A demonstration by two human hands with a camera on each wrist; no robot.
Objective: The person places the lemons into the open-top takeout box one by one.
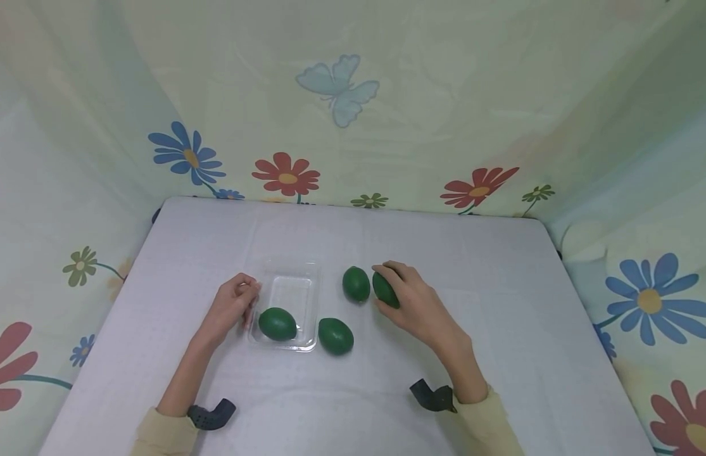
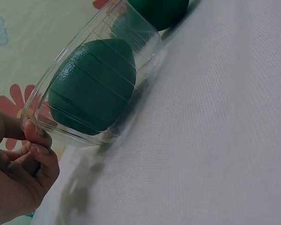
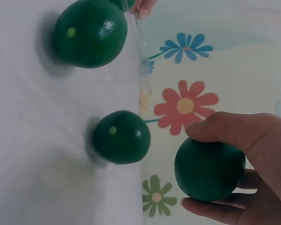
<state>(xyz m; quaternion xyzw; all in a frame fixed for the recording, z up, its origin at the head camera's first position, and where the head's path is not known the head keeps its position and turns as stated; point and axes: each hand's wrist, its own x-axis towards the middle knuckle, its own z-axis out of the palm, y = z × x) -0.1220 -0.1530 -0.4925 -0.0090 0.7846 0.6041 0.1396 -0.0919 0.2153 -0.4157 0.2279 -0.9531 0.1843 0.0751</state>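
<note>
My left hand (image 1: 232, 305) pinches the left rim of a clear plastic box (image 1: 314, 297) between thumb and fingertips, as the left wrist view shows closely. One green lime (image 1: 277, 324) lies inside the box at its near end. My right hand (image 1: 416, 300) grips another lime (image 3: 210, 169), thumb on one side and fingers around the other. In the right wrist view that lime appears raised off the table. Just left of it a lime (image 1: 356, 284) rests on the cloth. A further lime (image 1: 335, 336) sits beside the box's near right corner.
A white cloth covers the table (image 1: 489, 272). Floral curtains (image 1: 421, 95) stand behind it and along both sides. Dark curved pieces (image 1: 211, 415) are fixed at both wrists, by the beige sleeves (image 1: 164, 434).
</note>
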